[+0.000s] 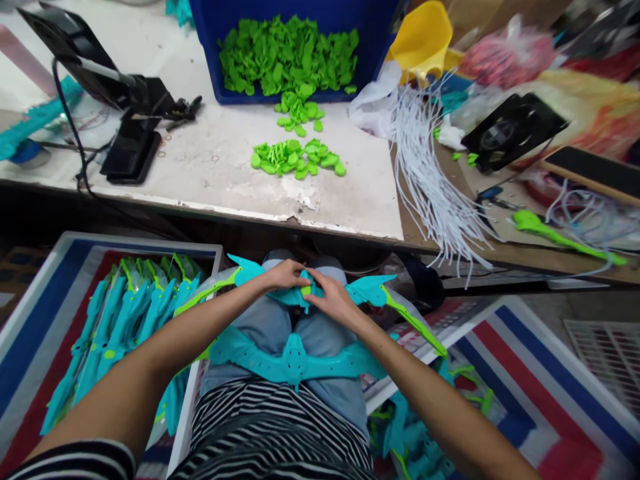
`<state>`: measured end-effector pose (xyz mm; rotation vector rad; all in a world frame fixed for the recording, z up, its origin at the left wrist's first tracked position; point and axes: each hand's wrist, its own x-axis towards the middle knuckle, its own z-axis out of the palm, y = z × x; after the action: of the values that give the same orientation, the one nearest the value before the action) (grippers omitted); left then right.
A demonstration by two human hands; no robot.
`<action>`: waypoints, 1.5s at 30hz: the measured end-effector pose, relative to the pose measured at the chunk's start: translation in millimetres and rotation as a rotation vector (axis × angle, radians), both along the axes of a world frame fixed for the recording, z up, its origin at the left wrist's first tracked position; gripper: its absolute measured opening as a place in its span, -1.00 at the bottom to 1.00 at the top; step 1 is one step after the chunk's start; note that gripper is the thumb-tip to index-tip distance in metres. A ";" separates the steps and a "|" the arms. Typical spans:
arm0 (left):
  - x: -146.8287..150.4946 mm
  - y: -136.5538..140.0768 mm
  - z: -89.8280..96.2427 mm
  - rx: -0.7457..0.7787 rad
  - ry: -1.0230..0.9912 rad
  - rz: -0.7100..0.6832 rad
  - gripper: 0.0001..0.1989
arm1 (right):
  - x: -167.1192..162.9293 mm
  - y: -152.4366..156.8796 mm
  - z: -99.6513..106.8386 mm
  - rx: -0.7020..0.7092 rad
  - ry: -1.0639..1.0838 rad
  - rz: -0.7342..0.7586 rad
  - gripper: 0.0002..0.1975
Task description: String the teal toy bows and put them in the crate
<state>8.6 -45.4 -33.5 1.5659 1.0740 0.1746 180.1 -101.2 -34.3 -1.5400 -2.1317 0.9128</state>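
Bow-shaped turquoise-and-lime frame (287,297) is held above the knees, its long axis running crosswise from left to right, with lime tips (416,320) curving back toward the body. Left hand (289,275) and right hand (331,295) meet at its middle, and the grip of each is closed on the frame there. A small lime piece (306,291) sits at that centre, between the hands, just beside the right thumb and forefinger; whether either hand pinches it cannot be told. The right hand looks the nearer of the two.

A second turquoise frame (295,363) lies across the lap, parallel to the first and closer to the striped shirt (270,427). The left forearm covers part of the upper frame's left limb.

Beyond the knees, the front edge of the white surface (200,167) stands between the hands and a small pile of loose lime pieces (280,157); a blue bin (216,90) behind holds many more. White cords (433,180) hang over the edge to the right. Packed frames (120,327) fill part of the left crate (145,243); others lie in the right crate (530,360).
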 end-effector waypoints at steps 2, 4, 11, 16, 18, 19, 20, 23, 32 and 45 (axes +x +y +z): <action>1.5 0.5 -0.3 0.069 0.040 -0.064 -0.70 | 6.4 12.6 17.4 0.071 -0.009 0.062 -0.73; 4.3 -3.3 1.4 0.140 0.083 -0.074 -0.68 | 14.0 42.2 39.6 0.206 -0.022 -0.017 -0.80; 5.7 -78.9 24.4 0.598 0.145 0.143 -0.71 | 18.5 201.4 77.9 0.538 -0.233 -0.397 -0.74; -5.1 -130.3 28.2 0.115 0.397 -0.197 -0.40 | 5.4 226.8 67.8 0.488 -0.333 -0.457 -0.76; -7.2 -135.4 27.3 -0.021 0.433 -0.251 -0.28 | 10.2 218.3 66.8 0.503 -0.300 -0.481 -0.74; -7.8 -135.5 27.0 -0.052 0.420 -0.233 -0.27 | 15.0 211.7 67.2 0.505 -0.285 -0.492 -0.72; -8.1 -134.5 26.7 -0.069 0.394 -0.201 -0.28 | 21.0 203.7 68.2 0.503 -0.278 -0.498 -0.71; -7.8 -126.8 25.4 -0.087 0.313 -0.122 -0.35 | 39.3 170.8 71.7 0.488 -0.319 -0.465 -0.69; -1.6 -94.7 9.3 -0.056 0.176 -0.073 -0.37 | 53.4 88.1 66.3 0.614 -0.403 -0.207 -0.69; -18.7 -84.0 5.4 -0.529 -0.088 0.097 -0.73 | 35.5 11.6 56.7 0.497 0.036 0.208 -0.76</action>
<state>-10.0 -129.4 -28.1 1.0242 1.0244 0.0188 215.6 -89.6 22.3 -1.0634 -2.2946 0.4118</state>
